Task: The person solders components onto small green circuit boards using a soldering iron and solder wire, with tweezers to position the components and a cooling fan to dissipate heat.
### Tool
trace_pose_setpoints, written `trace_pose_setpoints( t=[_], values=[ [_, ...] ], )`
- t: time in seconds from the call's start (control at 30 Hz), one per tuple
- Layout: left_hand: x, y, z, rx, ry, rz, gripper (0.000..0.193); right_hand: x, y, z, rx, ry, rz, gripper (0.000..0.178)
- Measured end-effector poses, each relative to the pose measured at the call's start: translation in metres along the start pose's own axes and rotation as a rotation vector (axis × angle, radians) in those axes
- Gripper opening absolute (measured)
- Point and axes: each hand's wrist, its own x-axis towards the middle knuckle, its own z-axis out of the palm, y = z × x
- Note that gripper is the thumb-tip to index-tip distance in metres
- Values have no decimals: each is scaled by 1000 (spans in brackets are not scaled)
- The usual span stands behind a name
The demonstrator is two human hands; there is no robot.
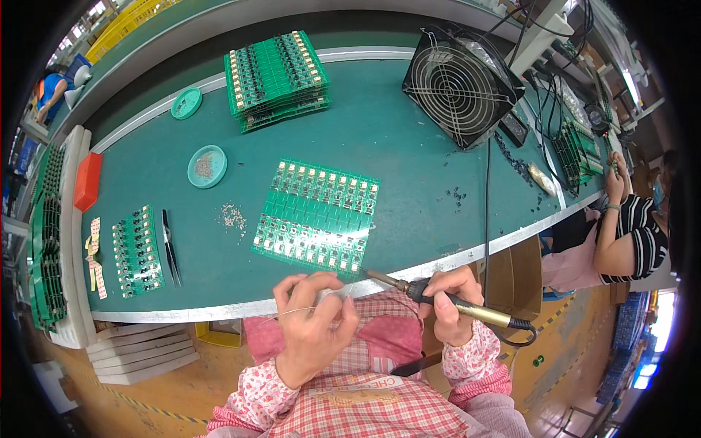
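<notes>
the left hand (310,332), fingers curled nearly closed, appears to pinch a thin wire (292,312); the right hand (451,310) grips a soldering iron (485,314) by its handle. the iron's tip is at the lower right corner of the green circuit board (315,215), mid-frame; contact cannot be told. soldering looks under way: the board's two bands already bear rows of components, but which joints are finished is too small to tell. farther out on the desk (409,182), tweezers (171,248) and a smaller board (137,252) lie at left. a board stack (277,77) sits at upper centre-left, finished or waiting, unclear.
</notes>
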Motion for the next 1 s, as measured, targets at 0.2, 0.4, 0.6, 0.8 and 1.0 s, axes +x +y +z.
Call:
trace_pose_setpoints(
  t=[0.2,0.4,0.6,0.8,1.0],
  values=[
    [2,0,2,26,10,4,15,3,0,1,24,-10,51,18],
    [2,-1,4,45,23,-3,15,4,-1,2,30,-30,65,17],
    [2,0,-2,17,16,-15,15,-4,5,0,42,87,5,16],
    [13,-18,-23,45,146,-140,15,9,8,3,-390,110,-156,14],
    [24,-40,-42,327,117,-225,20,29,0,41,-748,-45,-272,49]
  ],
)
